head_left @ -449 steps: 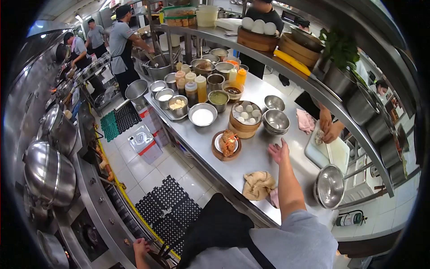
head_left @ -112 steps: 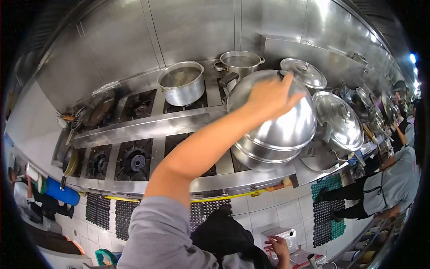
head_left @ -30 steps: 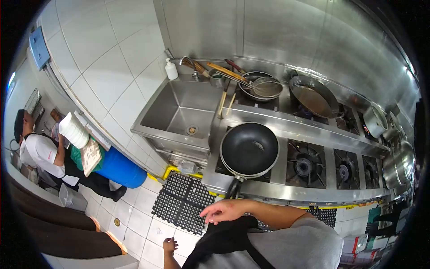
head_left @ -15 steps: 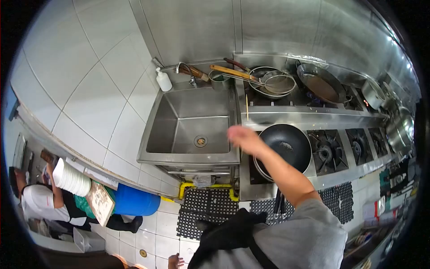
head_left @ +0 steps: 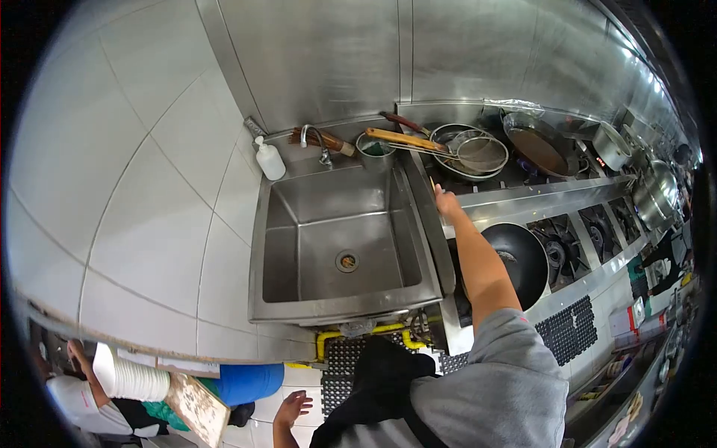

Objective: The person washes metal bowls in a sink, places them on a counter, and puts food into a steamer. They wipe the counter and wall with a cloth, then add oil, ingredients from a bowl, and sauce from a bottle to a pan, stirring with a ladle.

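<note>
A steel wall rises behind a sink and a stove, with a soap bottle and a faucet at the sink's back edge. The right hand is at the stove's sink-side end, between the strainer and the black pan, a thin stick showing at its fingers, though I cannot tell whether they grip it. The left hand hangs low over the floor, empty, fingers loosely spread.
</note>
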A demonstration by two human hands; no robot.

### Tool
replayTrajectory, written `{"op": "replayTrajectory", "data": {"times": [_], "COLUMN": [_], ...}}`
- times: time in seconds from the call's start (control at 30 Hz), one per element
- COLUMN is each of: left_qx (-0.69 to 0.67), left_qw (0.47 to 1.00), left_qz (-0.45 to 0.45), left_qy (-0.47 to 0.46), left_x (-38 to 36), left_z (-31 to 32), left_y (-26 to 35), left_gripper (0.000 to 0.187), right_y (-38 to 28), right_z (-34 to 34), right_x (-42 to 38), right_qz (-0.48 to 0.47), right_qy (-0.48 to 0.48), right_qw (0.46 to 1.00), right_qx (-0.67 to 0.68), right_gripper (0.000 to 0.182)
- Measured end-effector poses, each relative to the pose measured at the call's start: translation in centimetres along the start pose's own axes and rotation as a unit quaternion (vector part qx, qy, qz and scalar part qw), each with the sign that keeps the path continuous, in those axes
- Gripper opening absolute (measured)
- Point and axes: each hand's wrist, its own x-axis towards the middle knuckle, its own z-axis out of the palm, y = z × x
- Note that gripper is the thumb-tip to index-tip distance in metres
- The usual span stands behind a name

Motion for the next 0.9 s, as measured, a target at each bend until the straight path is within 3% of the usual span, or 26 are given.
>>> {"op": "replayTrajectory", "data": {"times": [0.07,0.2,0.27,0.33,0.37,0.4,0.43,0.5,0.53,0.57,0.7,0.77,0.8,0.9], "left_qx": [-0.03,-0.042,-0.016,0.009,0.029,0.05,0.038,0.044,0.043,0.04,0.025,0.043,0.056,0.055], "left_qw": [0.997,0.993,0.992,0.99,0.985,0.978,0.978,0.974,0.972,0.971,0.96,0.956,0.951,0.944], "left_qz": [0.061,0.077,0.074,0.079,0.101,0.121,0.118,0.13,0.144,0.146,0.179,0.189,0.203,0.191], "left_qy": [-0.032,-0.084,-0.102,-0.119,-0.139,-0.161,-0.17,-0.179,-0.18,-0.185,-0.212,-0.222,-0.228,-0.262], "left_x": [1.2,2.7,3.1,3.8,4.0,4.1,4.3,5.1,5.4,5.4,8.4,9.2,9.6,12.0], "left_z": [-0.1,0.8,1.5,2.1,2.1,2.3,2.5,2.3,2.2,2.3,0.3,-0.1,-0.1,-0.2], "left_y": [3.6,10.8,14.4,18.5,20.6,22.6,24.6,27.9,29.6,31.5,34.2,36.1,36.9,38.3], "left_gripper": [0.042,0.04,0.04,0.04,0.04,0.04,0.039,0.039,0.039,0.039,0.042,0.042,0.042,0.042], "right_y": [-1.8,-3.0,-3.0,-4.6,-4.8,-7.9,-8.5,-12.0,-14.5,-13.4,-17.4,-18.3,-18.5,-16.4], "right_z": [-0.1,0.2,-0.6,-2.3,-1.7,-2.1,-1.7,-0.5,0.0,2.4,4.2,5.1,5.9,9.4], "right_x": [-0.5,-0.9,0.6,1.7,3.7,2.5,3.6,5.3,5.4,9.5,15.0,14.6,14.0,7.8], "right_qz": [-0.023,-0.023,-0.029,-0.105,-0.084,-0.049,-0.011,0.087,0.142,0.078,0.114,0.048,0.088,0.028], "right_qy": [-0.07,-0.062,-0.047,-0.029,-0.026,-0.056,-0.15,-0.216,-0.19,-0.236,-0.197,-0.188,-0.207,-0.294], "right_qw": [0.997,0.998,0.998,0.994,0.981,0.921,0.838,0.748,0.714,0.711,0.703,0.761,0.794,0.817], "right_qx": [-0.029,-0.014,-0.032,0.026,0.173,0.383,0.525,0.621,0.659,0.658,0.674,0.619,0.565,0.494], "right_gripper": [0.087,0.092,0.085,0.072,0.066,0.061,0.066,0.09,0.092,0.086,0.078,0.074,0.072,0.056]}}
